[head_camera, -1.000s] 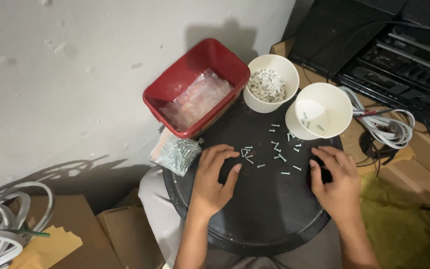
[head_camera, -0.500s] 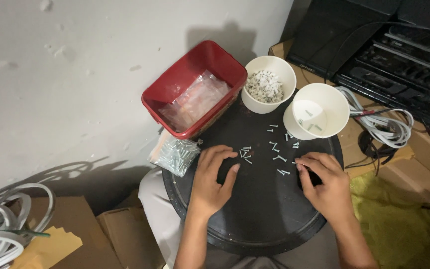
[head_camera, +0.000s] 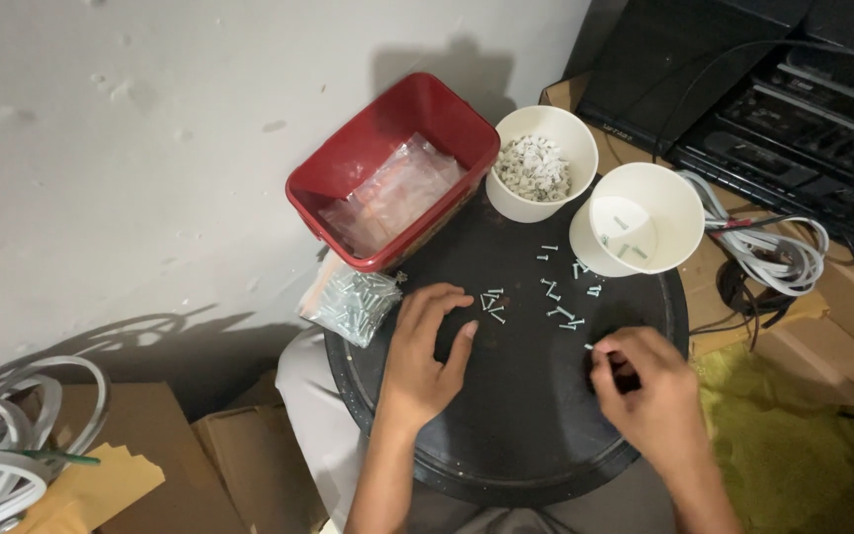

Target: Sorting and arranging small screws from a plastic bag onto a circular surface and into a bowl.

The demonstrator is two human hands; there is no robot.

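At the far left we see coiled white cables (head_camera: 2, 435) on cardboard boxes (head_camera: 140, 465). Moving right, a clear bag of small screws (head_camera: 353, 302) lies at the edge of the round black tray (head_camera: 506, 435), just below the red plastic bin (head_camera: 392, 168), which holds empty clear bags. Our left hand (head_camera: 427, 356) rests flat on the tray, fingers loosely spread, its fingertips just beside a little cluster of loose screws (head_camera: 491, 305). More screws are scattered between the hands, below two white paper cups: one (head_camera: 541, 163) full of small white pieces, the other (head_camera: 644, 218) holding a few screws. Our right hand (head_camera: 649, 396) is curled, fingertips pinched together, apparently on one small screw, though it is too tiny to be sure.
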